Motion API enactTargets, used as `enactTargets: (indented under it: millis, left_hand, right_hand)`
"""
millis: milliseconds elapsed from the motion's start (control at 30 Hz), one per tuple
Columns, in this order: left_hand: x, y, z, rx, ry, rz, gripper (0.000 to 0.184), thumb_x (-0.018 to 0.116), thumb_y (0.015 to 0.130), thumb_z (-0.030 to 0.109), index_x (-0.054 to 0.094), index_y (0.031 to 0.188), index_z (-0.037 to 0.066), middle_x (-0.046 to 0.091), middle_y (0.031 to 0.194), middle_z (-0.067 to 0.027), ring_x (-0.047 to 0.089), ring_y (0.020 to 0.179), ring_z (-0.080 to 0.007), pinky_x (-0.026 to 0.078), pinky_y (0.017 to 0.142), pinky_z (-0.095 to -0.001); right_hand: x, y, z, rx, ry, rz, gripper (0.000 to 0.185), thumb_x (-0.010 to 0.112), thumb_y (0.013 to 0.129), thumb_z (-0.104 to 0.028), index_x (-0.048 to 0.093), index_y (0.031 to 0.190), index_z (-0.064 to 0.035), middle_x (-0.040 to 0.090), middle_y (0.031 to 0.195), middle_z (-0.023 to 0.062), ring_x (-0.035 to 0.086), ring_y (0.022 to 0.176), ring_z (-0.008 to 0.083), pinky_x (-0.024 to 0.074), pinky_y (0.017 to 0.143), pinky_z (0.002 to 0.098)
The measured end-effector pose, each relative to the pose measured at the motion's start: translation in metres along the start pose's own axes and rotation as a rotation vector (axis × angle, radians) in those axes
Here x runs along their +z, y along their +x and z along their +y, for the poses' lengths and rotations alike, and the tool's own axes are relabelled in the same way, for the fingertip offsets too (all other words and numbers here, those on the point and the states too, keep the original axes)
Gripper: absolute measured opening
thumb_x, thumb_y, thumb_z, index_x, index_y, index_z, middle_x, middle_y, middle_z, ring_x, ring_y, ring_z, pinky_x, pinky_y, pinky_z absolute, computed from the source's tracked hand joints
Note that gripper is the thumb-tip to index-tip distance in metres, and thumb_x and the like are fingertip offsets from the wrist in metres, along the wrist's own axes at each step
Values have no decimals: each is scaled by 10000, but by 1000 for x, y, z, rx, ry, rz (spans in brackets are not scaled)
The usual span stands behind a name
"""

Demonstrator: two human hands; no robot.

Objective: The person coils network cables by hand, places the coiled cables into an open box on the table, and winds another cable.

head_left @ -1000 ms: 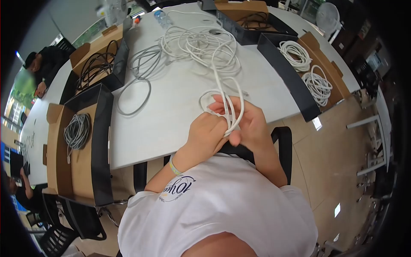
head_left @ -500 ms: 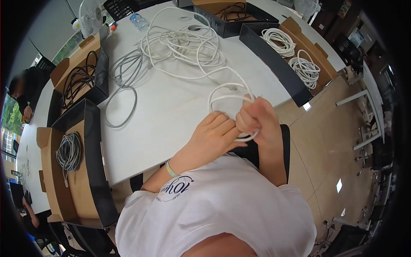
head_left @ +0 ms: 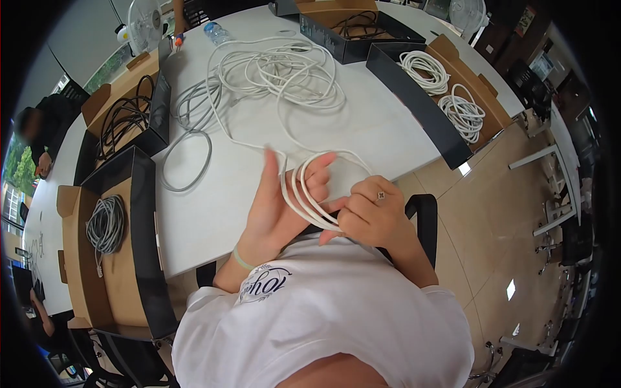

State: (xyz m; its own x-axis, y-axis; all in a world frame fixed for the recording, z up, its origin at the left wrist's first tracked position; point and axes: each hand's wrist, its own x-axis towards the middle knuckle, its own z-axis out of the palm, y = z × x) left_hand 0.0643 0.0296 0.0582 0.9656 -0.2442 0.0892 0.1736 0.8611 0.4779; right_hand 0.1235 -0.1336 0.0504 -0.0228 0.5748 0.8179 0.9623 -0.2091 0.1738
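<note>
White cable loops [head_left: 304, 194] form a loose coil in front of my body, over the table's near edge. My right hand [head_left: 375, 213] is closed round the coil's right side, with a ring on one finger. My left hand [head_left: 275, 210] is turned palm up with thumb and fingers apart. The loops cross in front of its palm, and no grip closes on them. From the coil, cable runs back to a large tangled white cable heap [head_left: 278, 74] on the white table [head_left: 369, 123]. A grey cable [head_left: 194, 107] lies left of that heap.
On the left, open boxes hold a grey cable bundle [head_left: 105, 223] and black cables [head_left: 123, 123]. At the right, a box [head_left: 420, 107] holds two white coils. Farther back are another box [head_left: 349, 45], a water bottle [head_left: 217, 32] and a person [head_left: 48, 129] at left.
My left hand has turned from closed, palm down, to open, palm up, and moved left. My right hand has dropped lower and now grips the coil's right side. The loops have shifted left.
</note>
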Motion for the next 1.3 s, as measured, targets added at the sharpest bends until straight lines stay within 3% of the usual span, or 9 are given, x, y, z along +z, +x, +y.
enactTargets:
  millis: [100, 267, 567, 800, 900, 1000, 1067, 1167, 1300]
  left_hand:
    - [-10, 2, 5, -162, -366, -6, 400, 298, 977, 442, 416, 741, 141, 289, 580, 89, 297, 430, -14, 372, 598, -225]
    - [-15, -1, 3, -67, -246, -129, 454, 237, 976, 473, 364, 686, 148, 314, 576, 79, 297, 414, -16, 313, 466, -201]
    - [-18, -9, -12, 67, -64, -247, 434, 238, 982, 431, 357, 707, 117, 322, 614, 50, 267, 410, -11, 335, 463, -193]
    - [-16, -13, -21, 112, 24, -323, 425, 261, 985, 406, 354, 692, 113, 326, 616, 42, 256, 419, -15, 324, 465, -205]
    - [-14, -16, -23, 89, 35, -239, 417, 286, 984, 399, 354, 688, 113, 320, 614, 39, 259, 427, -22, 324, 470, -214]
    - [-6, -15, -27, 95, 189, 0, 388, 346, 981, 368, 340, 687, 116, 300, 598, 33, 272, 442, -42, 333, 466, -234]
    - [-4, -13, -26, 177, 414, 183, 360, 367, 983, 328, 342, 698, 109, 305, 598, 30, 276, 458, -53, 377, 482, -246]
    - [1, -13, -30, 322, 730, 277, 365, 416, 963, 337, 378, 722, 66, 340, 613, 8, 290, 447, -56, 434, 469, -242]
    - [15, -20, -27, 266, 944, 416, 332, 444, 957, 280, 466, 743, 27, 398, 559, -2, 391, 473, -62, 459, 510, -239]
  right_hand:
    - [1, -4, 2, -52, 6, 20, 430, 670, 730, -452, 433, 632, -107, 466, 695, 15, 464, 642, 168, 419, 620, 293]
    - [-5, -7, 2, 115, -192, 195, 277, 682, 744, -376, 507, 738, -162, 531, 961, -2, 490, 771, 150, 417, 699, 293]
    - [-41, -4, 13, 268, -8, -158, 459, 760, 614, -462, 615, 872, -111, 405, 644, 12, 432, 480, 144, 345, 432, 248]
    - [-50, 3, 19, 462, 278, -243, 467, 757, 672, -163, 639, 1124, -159, 566, 759, 50, 548, 551, 142, 443, 474, 243]
    - [-45, 4, 26, 303, 620, -165, 578, 686, 703, -15, 535, 1248, -133, 506, 1198, 162, 606, 955, 220, 508, 753, 283]
    - [-46, 7, 25, 534, 1728, -274, 1010, 493, 584, -3, -19, 1452, -70, -105, 1506, 153, 37, 1396, 318, 110, 1097, 467]
    - [-36, 0, 27, 511, 1839, -139, 1104, 573, 580, -29, -120, 1438, -87, -100, 1504, 165, 25, 1396, 308, 107, 1100, 457]
    - [-29, 6, 29, 683, 1476, -294, 1066, 591, 696, 39, -184, 1415, -96, -64, 1502, 184, 180, 1365, 332, 290, 1048, 433]
    - [-15, -3, 41, 875, 1050, -554, 514, 446, 787, 74, 409, 1296, 10, 601, 1029, 148, 613, 878, 173, 476, 738, 257]
